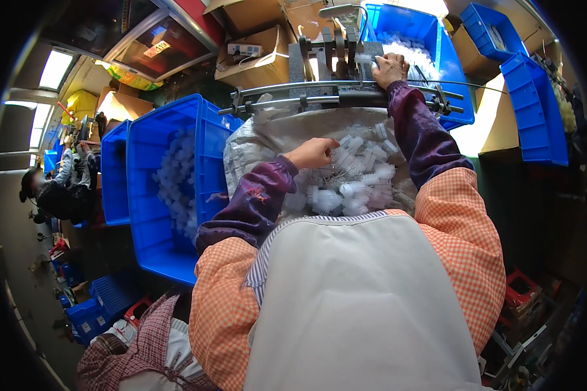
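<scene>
My left hand point(313, 153) is closed, with its fingertips over a heap of small white bristled brush pieces point(355, 176) and thin wires. What it pinches, if anything, is too small to make out. The heap lies in a grey-white cloth point(241, 159) spread in front of me. Farther off, my right hand point(391, 70) rests with curled fingers at the right side of a dark metal machine point(336, 58). Beside its fingertips sits a white bristled piece point(364, 58); whether the fingers grip anything there is hidden. Metal rods point(287, 103) cross the machine's near side.
A large blue bin point(199, 182) with white pieces stands left of the cloth. Another blue bin point(453, 91) holds white pieces behind the right hand. Blue crates point(535, 107) and cardboard boxes point(257, 68) surround the machine. Other people point(65, 189) sit to the left.
</scene>
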Action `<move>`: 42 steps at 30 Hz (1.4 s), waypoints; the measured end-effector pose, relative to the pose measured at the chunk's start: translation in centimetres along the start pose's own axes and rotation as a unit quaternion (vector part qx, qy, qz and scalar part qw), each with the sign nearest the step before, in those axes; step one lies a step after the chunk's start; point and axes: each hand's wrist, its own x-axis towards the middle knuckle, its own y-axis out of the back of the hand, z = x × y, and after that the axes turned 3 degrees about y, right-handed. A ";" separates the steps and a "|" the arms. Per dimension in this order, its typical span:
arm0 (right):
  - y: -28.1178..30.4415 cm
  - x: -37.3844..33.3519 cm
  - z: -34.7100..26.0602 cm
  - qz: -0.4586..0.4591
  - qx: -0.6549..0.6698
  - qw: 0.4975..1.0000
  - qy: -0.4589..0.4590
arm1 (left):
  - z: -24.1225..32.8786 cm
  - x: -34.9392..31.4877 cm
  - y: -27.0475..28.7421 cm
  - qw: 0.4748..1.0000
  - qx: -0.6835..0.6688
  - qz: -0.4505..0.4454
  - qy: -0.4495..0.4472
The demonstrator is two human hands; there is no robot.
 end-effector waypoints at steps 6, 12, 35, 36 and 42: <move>-1.3 0.1 -2.3 0.034 0.023 0.999 0.021 | 0.7 0.3 0.2 0.998 -0.007 0.055 -0.010; -1.3 -0.2 -6.2 0.056 -0.004 0.998 0.042 | 0.9 0.1 0.5 0.990 0.050 0.132 0.003; 2.6 1.9 7.4 0.091 -0.077 0.990 -0.080 | 2.4 0.3 1.3 0.930 -0.290 0.215 -0.065; 2.6 1.7 8.3 0.091 -0.051 0.990 -0.090 | 2.8 0.5 1.6 0.922 -0.320 0.207 -0.065; 6.6 -9.7 -1.6 -0.249 0.627 0.724 0.142 | 4.9 1.8 1.8 0.848 -0.489 0.199 -0.056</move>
